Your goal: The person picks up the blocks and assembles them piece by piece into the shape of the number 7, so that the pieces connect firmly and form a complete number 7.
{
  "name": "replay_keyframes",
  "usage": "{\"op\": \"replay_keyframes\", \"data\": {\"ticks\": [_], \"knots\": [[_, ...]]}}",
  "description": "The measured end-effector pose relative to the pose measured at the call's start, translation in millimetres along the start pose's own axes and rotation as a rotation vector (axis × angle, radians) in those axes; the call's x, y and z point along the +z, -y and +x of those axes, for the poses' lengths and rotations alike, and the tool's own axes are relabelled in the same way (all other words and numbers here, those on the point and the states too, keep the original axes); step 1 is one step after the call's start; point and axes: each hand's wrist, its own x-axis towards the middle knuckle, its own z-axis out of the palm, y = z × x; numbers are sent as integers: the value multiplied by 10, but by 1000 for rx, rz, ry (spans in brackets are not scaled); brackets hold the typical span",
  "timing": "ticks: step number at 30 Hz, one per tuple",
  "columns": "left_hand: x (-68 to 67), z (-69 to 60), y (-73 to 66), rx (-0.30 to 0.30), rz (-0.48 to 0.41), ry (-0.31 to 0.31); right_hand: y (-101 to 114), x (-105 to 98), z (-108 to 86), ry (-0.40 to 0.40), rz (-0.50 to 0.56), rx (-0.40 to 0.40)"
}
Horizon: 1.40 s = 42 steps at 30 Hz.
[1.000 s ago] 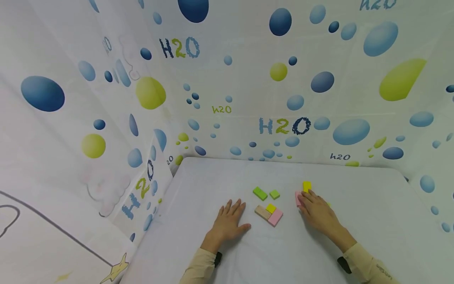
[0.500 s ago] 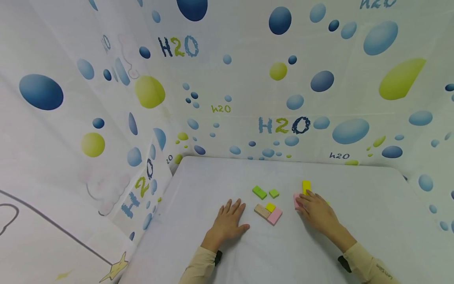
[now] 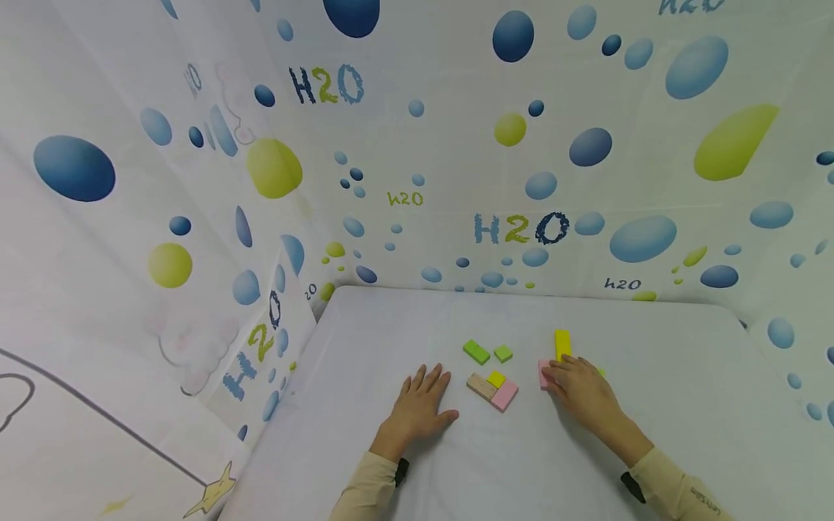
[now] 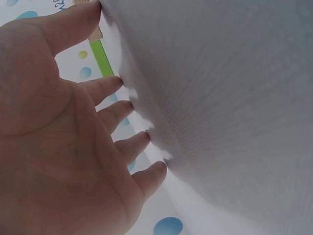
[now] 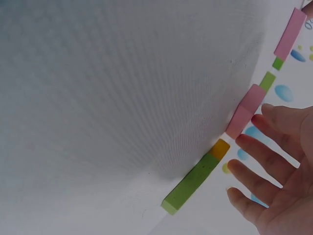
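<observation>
Head view: your left hand (image 3: 415,409) rests spread on the white worktop (image 3: 319,405), its grip relaxed, fingers straight and holding nothing. To its right lie a green block (image 3: 477,352), then a tan block (image 3: 481,386) touching a small yellow block (image 3: 496,379). Next come a small green block (image 3: 503,354), set apart beyond them, and a pink block (image 3: 504,396) against the tan one. Farther right, a second pink block (image 3: 544,375) sits under the fingertips of your right hand (image 3: 586,391); whether that grip pinches or only presses it, you cannot tell. A long yellow block (image 3: 562,343) stretches just beyond those fingers.
</observation>
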Motion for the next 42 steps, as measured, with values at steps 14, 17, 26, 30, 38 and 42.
{"op": "replay_keyframes", "data": {"ticks": [14, 17, 26, 30, 38, 42], "knots": [[26, -4, 11, 6, 12, -12, 17, 50, -36, -25, 20, 21], [33, -7, 15, 11, 15, -14, 29, 46, -38, -21, 21, 35], [22, -17, 31, 29, 0, -24, 65, 29, -32, 42, 70, 130], [4, -24, 26, 28, 11, -26, 80, 23, -30, 69, 102, 164], [-14, -25, 20, 21, 19, -11, 119, 8, -43, 88, 120, 209], [-15, -19, 16, 17, 17, -7, 141, 3, -54, 84, 135, 225]]}}
